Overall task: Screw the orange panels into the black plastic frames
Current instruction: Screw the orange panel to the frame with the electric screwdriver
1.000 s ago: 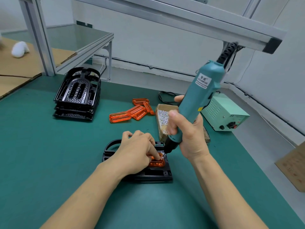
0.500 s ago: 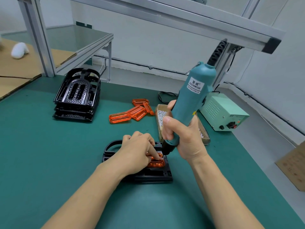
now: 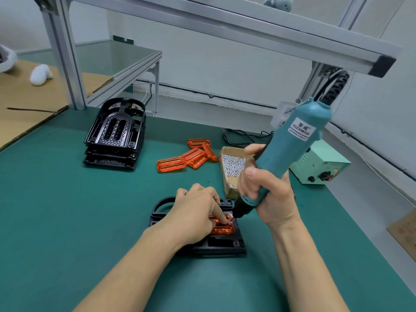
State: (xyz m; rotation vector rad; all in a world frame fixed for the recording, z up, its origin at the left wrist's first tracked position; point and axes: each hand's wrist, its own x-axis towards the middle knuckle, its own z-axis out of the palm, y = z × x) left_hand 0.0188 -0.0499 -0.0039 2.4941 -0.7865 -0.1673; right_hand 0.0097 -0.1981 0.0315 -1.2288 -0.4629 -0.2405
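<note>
Head cam: right hand [image 3: 270, 194] wrapped tight around teal electric screwdriver [image 3: 290, 152], tilted, tip down at far right corner of orange panel [image 3: 221, 228]. Panel sits in black frame [image 3: 216, 246] on green mat [image 3: 67, 221]. Left hand [image 3: 195, 215] presses panel, fingertips pinched together at a screw beside the tip.

Green bench [image 3: 56, 210]: frames [image 3: 114, 140], panels [image 3: 186, 157], screws [image 3: 234, 165].

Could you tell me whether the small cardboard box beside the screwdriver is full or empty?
Partly full: the cardboard box holds a loose heap of silver screws across its bottom.
</note>
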